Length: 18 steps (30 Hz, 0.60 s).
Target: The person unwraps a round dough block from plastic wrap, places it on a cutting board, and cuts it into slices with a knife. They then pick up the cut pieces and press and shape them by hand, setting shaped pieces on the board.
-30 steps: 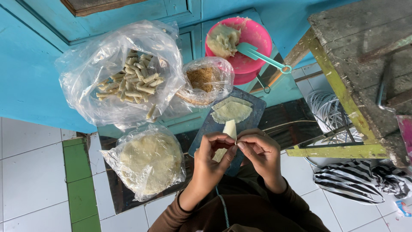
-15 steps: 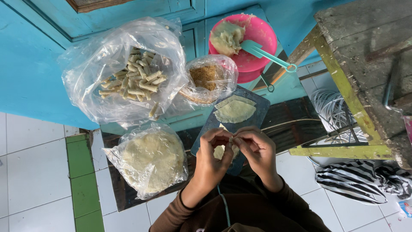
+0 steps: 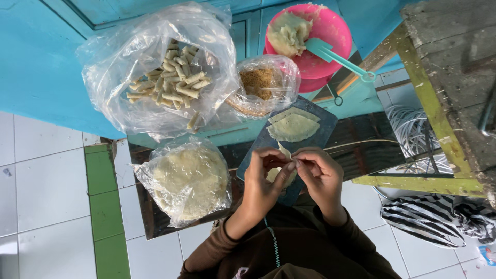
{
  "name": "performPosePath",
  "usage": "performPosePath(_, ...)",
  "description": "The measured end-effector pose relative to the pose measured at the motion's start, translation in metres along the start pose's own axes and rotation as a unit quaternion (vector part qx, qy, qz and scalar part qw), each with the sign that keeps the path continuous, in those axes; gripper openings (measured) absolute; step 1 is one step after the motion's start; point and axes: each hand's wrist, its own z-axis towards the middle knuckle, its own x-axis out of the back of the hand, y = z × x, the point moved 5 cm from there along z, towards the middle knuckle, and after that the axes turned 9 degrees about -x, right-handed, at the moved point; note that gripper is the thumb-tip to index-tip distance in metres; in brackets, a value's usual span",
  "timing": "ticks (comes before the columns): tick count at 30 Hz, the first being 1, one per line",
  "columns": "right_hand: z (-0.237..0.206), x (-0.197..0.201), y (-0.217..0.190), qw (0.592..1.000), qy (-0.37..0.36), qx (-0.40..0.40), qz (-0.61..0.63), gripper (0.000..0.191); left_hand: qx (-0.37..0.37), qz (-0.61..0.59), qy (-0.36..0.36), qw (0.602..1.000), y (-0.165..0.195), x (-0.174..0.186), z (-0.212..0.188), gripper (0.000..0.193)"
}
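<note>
Judging by looks, the thin wrapper [image 3: 283, 151] is soft and tearable, pinched lightly at its edges by left hand [image 3: 262, 182] and right hand [image 3: 321, 176].

Pink bowl [image 3: 325, 39] with teal spoon [image 3: 336, 57], far right; dark tray [image 3: 323, 132]; pale wrappers [image 3: 293, 126]; black-white striped cloth [image 3: 434, 219], near right.

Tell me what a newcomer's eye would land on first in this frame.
Probably the pink bowl of filling with its teal spoon at the top, against the blue wall. Then the hands, left hand and right hand, pinching a pale wrapper over the dark board at centre.
</note>
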Motion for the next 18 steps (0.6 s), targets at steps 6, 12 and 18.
performPosePath(6,-0.003,0.004,0.014,1.000,0.016,-0.020,-0.009,0.009,0.045,-0.012,0.027,0.999,-0.012,-0.007,0.000,0.025)
performPosePath(12,-0.001,0.007,0.020,0.999,0.029,-0.029,0.015,0.010,-0.002,0.084,0.013,0.996,-0.006,-0.003,0.005,0.017)
performPosePath(18,-0.001,0.005,0.015,0.999,0.017,0.001,-0.041,0.011,-0.033,0.125,-0.016,0.991,0.002,0.003,0.003,0.019)
